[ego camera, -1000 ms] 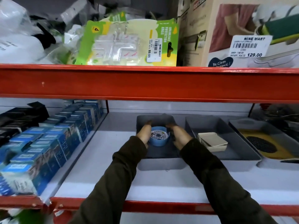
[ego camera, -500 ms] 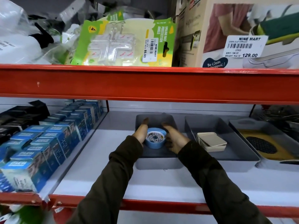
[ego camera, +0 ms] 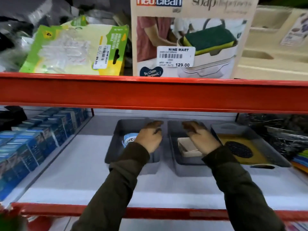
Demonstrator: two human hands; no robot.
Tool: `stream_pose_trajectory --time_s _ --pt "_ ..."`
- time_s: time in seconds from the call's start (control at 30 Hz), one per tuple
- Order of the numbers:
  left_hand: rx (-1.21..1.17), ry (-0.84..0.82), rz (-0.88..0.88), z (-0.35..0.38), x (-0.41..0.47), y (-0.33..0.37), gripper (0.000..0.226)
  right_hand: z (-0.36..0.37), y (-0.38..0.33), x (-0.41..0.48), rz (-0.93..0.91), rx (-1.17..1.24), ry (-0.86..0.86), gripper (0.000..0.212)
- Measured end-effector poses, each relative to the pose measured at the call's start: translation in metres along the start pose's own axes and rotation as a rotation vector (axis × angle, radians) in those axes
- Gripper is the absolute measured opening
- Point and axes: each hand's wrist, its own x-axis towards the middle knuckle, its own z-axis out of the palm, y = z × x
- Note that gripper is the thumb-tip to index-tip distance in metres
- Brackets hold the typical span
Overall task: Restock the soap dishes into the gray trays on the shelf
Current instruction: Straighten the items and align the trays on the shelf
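Head view: lower shelf [ego camera: 83,164] under a red beam, three gray trays side by side on its white surface.
Far left: rows of blue boxes [ego camera: 33,144] standing on the shelf, well apart from the trays.
Left gray tray [ego camera: 115,147]: holds the blue soap dish [ego camera: 129,139], round, with a patterned top, lying on the tray floor; its right part is hidden behind the left hand.
Left hand [ego camera: 150,137]: over the right side of the left tray, palm down, fingers loosely curled and pointing to the back; it grips nothing, and whether it touches the blue dish cannot be told.
Middle gray tray [ego camera: 173,150]: holds the cream soap dish [ego camera: 186,147], rectangular, partly covered by the right hand.
Right hand [ego camera: 200,139]: over the middle tray, fingers loosely spread and empty, wrist above the cream dish; contact cannot be told.
Right gray tray [ego camera: 275,157]: holds a yellow dish [ego camera: 240,147] with a dark oval grid.
Upper shelf: green packet [ego camera: 75,49] at left, boxed soap dispenser [ego camera: 191,39] with a price sticker at right.
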Motion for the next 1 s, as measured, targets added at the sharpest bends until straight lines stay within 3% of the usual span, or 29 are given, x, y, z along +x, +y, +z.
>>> stream_pose_trajectory --time_s 0.13,0.3,0.6,0.73,0.9,1.0 --pt "0.331 -0.21 0.085 0.058 0.0 0.04 0.043 -0.033 0.043 0.005 0.098 -0.416 -0.032 0.029" --pt "0.593 -0.197 0.006 0.108 -0.004 0.064 0.038 -0.024 0.071 0.01 0.086 -0.564 -0.167 0.032" --pt "0.635 -0.204 -0.159 0.127 0.007 0.059 0.043 -0.016 0.083 0.0 0.06 -0.479 -0.197 0.026" --pt "0.297 -0.156 -0.276 0.131 0.012 0.054 0.064 -0.022 0.075 0.0 0.154 -0.184 -0.162 0.033" --pt "-0.562 -0.08 -0.51 0.124 0.026 0.05 0.045 -0.025 0.09 0.028 0.431 0.409 -0.133 0.055" --pt "-0.665 -0.044 -0.534 0.127 0.037 0.034 0.051 -0.03 0.068 0.01 0.511 0.622 -0.095 0.029"
